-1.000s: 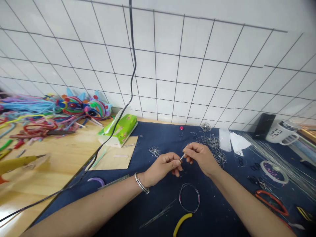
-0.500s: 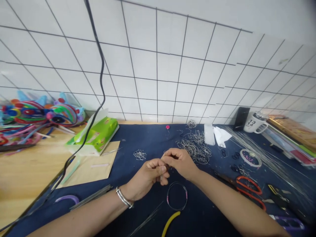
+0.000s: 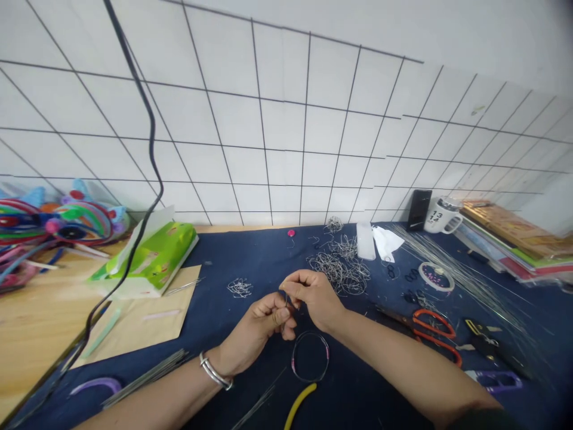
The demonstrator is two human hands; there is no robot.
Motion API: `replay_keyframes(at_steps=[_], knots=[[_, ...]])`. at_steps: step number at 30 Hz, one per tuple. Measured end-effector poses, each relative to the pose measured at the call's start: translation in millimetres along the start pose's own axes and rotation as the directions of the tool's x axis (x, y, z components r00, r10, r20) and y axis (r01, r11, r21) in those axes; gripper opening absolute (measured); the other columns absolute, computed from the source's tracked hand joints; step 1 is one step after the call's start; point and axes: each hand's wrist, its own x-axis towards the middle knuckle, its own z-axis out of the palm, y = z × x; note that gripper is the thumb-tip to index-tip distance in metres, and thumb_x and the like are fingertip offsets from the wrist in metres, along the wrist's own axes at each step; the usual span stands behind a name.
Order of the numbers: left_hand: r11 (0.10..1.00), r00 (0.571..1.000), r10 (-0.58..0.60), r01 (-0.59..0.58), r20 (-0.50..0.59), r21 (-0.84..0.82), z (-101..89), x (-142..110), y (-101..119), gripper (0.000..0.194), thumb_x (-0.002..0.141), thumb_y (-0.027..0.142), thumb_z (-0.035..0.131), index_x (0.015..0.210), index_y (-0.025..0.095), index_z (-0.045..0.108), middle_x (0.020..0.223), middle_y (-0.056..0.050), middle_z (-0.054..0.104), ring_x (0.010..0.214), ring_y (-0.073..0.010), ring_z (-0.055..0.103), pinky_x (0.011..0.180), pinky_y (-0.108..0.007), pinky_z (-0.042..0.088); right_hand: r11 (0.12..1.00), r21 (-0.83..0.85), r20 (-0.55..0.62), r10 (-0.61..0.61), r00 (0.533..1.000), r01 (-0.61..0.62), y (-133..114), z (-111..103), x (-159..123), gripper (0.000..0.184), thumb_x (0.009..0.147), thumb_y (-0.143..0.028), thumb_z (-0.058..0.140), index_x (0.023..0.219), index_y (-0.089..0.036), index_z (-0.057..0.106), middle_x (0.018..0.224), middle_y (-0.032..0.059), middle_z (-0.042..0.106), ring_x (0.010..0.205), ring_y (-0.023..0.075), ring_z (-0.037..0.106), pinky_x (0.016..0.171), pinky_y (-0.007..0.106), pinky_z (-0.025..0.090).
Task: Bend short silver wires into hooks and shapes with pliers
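Observation:
My left hand (image 3: 267, 318) is closed, thumb pressed against curled fingers. My right hand (image 3: 311, 297) meets it from the right in a pinch. Between the fingertips of both hands shows a thin bit of wire (image 3: 287, 297); most of it is hidden. Just below the hands a thin dark ring with pink bands (image 3: 310, 357) lies on the dark blue cloth (image 3: 268, 251). A small heap of bent wire pieces (image 3: 240, 288) lies to the left of the hands. Behind my right hand spreads a larger tangle of bent wires (image 3: 342, 267).
Orange-handled scissors (image 3: 433, 323), a yellow curved handle (image 3: 301, 405) and long straight wires (image 3: 465, 280) lie around my arms. A white mug (image 3: 441, 218) and stacked books (image 3: 510, 233) stand at back right. A green tissue pack (image 3: 163, 254) sits left, with a black cable (image 3: 150, 128) hanging before it.
The view has turned a little, so everything sits further left. Both hands stay together; the right fingertips have lifted slightly apart from the left, and the thin wire shows between them.

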Motion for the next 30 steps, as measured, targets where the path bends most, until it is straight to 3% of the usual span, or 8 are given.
replay_keyframes(at_steps=[4, 9, 18, 22, 25, 28, 30], knots=[[0.999, 0.999, 0.026, -0.026, -0.022, 0.041, 1.1, -1, 1, 0.014, 0.079, 0.027, 0.055, 0.076, 0.014, 0.050, 0.069, -0.002, 0.059, 0.058, -0.0113, 0.057, 0.058, -0.025, 0.042, 1.000, -0.003, 0.013, 0.004, 1.000, -0.004, -1, 0, 2, 0.016, 0.071, -0.032, 0.061, 0.072, -0.016, 0.060, 0.053, -0.0044, 0.047, 0.047, 0.0063, 0.040, 0.047, 0.021, 0.032], [0.990, 0.998, 0.042, -0.035, -0.048, 0.137, -1.1, 0, 8, 0.019, 0.078, 0.030, 0.055, 0.087, 0.013, 0.053, 0.074, -0.004, 0.061, 0.063, -0.0147, 0.059, 0.060, -0.026, 0.043, 0.987, -0.157, 0.015, -0.022, 1.000, 0.024, -5, -1, 4, 0.017, 0.072, -0.033, 0.058, 0.073, -0.016, 0.061, 0.060, -0.0021, 0.052, 0.052, 0.0078, 0.044, 0.049, 0.021, 0.035], [0.959, 0.980, 0.120, -0.074, -0.157, 0.272, -7.6, 5, 11, 0.016, 0.074, 0.029, 0.059, 0.078, 0.014, 0.061, 0.072, -0.002, 0.061, 0.062, -0.0109, 0.053, 0.059, -0.022, 0.041, 0.963, -0.253, -0.056, -0.114, 0.992, 0.096, 5, 3, 1, 0.016, 0.075, -0.032, 0.054, 0.076, -0.018, 0.061, 0.060, -0.0024, 0.052, 0.054, 0.0087, 0.045, 0.051, 0.021, 0.038], [0.979, 0.989, 0.087, -0.063, -0.118, 0.194, -9.4, 7, 8, 0.016, 0.073, 0.028, 0.060, 0.074, 0.013, 0.058, 0.071, -0.002, 0.060, 0.060, -0.0107, 0.054, 0.059, -0.023, 0.042, 0.970, -0.228, -0.046, -0.099, 0.994, 0.086, 10, 2, 2, 0.017, 0.075, -0.033, 0.054, 0.077, -0.017, 0.061, 0.061, -0.0022, 0.052, 0.054, 0.0084, 0.045, 0.050, 0.021, 0.038], [0.995, 0.994, 0.039, -0.030, -0.098, 0.094, -10.0, 7, 6, 0.016, 0.073, 0.027, 0.062, 0.073, 0.012, 0.055, 0.075, -0.003, 0.060, 0.059, -0.0105, 0.055, 0.058, -0.024, 0.042, 0.961, -0.273, 0.049, -0.023, 0.999, 0.036, 5, -5, 7, 0.020, 0.076, -0.034, 0.052, 0.080, -0.017, 0.060, 0.063, -0.0016, 0.054, 0.053, 0.0081, 0.046, 0.049, 0.021, 0.038], [1.000, 0.993, -0.006, 0.009, -0.119, 0.030, -10.7, 7, 4, 0.016, 0.073, 0.026, 0.062, 0.079, 0.013, 0.055, 0.074, -0.002, 0.060, 0.060, -0.0105, 0.056, 0.058, -0.024, 0.042, 0.865, -0.499, 0.226, 0.065, 0.972, 0.058, -19, -24, 18, 0.019, 0.076, -0.031, 0.051, 0.081, -0.017, 0.062, 0.066, -0.0002, 0.058, 0.057, 0.0100, 0.051, 0.053, 0.022, 0.040], [0.999, 0.987, -0.034, 0.034, -0.155, -0.003, -11.4, 7, 5, 0.018, 0.072, 0.027, 0.063, 0.082, 0.014, 0.056, 0.074, -0.002, 0.060, 0.061, -0.0109, 0.057, 0.060, -0.024, 0.044, 0.667, -0.725, 0.226, -0.006, 0.974, 0.172, -41, -45, 25, 0.015, 0.076, -0.028, 0.052, 0.078, -0.019, 0.063, 0.074, 0.0005, 0.061, 0.066, 0.0117, 0.054, 0.061, 0.025, 0.040]])
